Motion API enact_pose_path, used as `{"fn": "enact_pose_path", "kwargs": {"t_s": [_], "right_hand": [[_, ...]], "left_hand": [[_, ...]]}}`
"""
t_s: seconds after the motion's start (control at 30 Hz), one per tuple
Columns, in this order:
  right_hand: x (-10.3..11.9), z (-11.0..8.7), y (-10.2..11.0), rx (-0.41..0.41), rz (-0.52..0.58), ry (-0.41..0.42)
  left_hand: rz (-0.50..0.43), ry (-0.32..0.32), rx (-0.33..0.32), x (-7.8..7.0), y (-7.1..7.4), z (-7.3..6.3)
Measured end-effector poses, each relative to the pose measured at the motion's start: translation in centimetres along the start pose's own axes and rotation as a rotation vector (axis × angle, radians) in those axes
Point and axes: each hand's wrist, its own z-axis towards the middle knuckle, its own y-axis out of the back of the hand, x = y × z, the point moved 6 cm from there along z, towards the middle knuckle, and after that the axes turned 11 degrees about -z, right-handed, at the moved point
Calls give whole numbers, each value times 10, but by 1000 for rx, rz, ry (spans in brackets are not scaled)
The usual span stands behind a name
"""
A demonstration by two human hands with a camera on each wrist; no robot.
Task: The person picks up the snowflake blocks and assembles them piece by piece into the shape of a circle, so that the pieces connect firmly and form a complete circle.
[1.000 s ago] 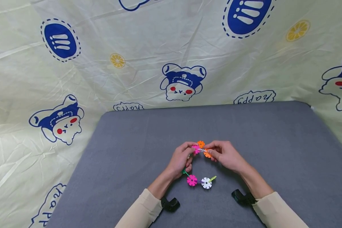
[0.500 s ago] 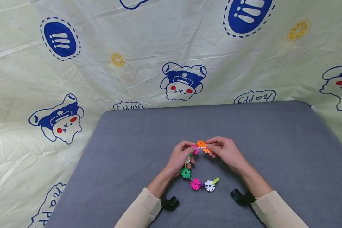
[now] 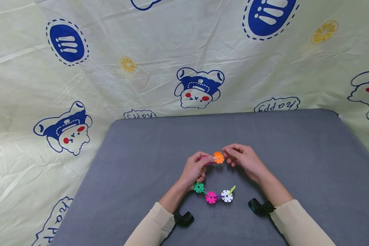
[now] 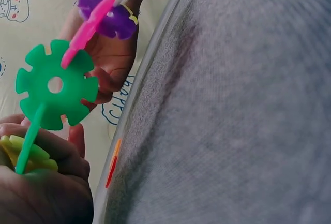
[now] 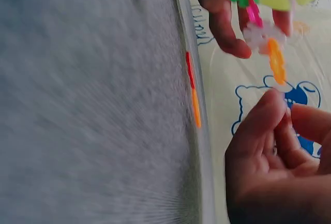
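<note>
My left hand (image 3: 194, 169) pinches a chain of slotted snowflake discs between thumb and fingers. One end of the chain has an orange disc (image 3: 218, 157), joined to a whitish disc (image 5: 264, 37). The other end hangs below the palm: a green disc (image 3: 199, 187), a pink disc (image 3: 211, 197), then a purple disc (image 4: 111, 19), a white disc (image 3: 227, 196) and a yellow-green disc (image 3: 232, 189). A yellow-green disc (image 4: 32, 154) is partly covered by the left fingers. My right hand (image 3: 241, 160) is beside the orange disc, its fingers bent loosely; I see nothing held in it.
A grey cloth-covered table (image 3: 153, 147) lies under the hands. A patterned pale sheet (image 3: 153, 82) hangs behind it. Each wrist wears a black camera (image 3: 184, 219). Both wrist views show a thin red and orange piece (image 5: 193, 92) edge-on at the table's surface.
The right fingers have come off the orange disc and moved slightly up. The left hand keeps its pinch. The lower chain has swung a little, and the end discs have turned.
</note>
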Motion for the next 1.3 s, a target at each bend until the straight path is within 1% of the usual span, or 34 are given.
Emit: {"fn": "enact_pose_path", "kwargs": {"t_s": [0.03, 0.1, 0.17, 0.23, 0.4, 0.5, 0.63, 0.83, 0.9, 1.1, 1.3], "right_hand": [[-1, 2, 2, -14, -22, -6], [-3, 5, 6, -39, -117, -8], [-4, 9, 6, -41, -223, 2], [-3, 12, 6, -35, -333, 32], [2, 21, -1, 23, -557, 152], [4, 23, -7, 67, -627, 192], [4, 21, -9, 80, -652, 199], [4, 17, -9, 51, -683, 227], [2, 16, -9, 45, -668, 220], [-3, 11, -2, 29, -570, 178], [-2, 2, 0, 28, -539, 167]], "left_hand": [[-15, 0, -8, 0, 1, 0], [-36, 2, -27, 0, 2, 1], [-54, 6, -45, 1, 3, 1], [-65, 13, -65, 1, 4, 1], [-83, 14, -94, 1, 6, 1], [-93, 14, -91, 1, 7, 1], [-84, 13, -54, 0, 6, 1], [-85, 1, -9, 1, 6, 2], [-75, -6, -6, 1, 6, 2], [-21, -31, -5, 0, 6, 2], [-9, -37, 11, -1, 3, 1]]}}
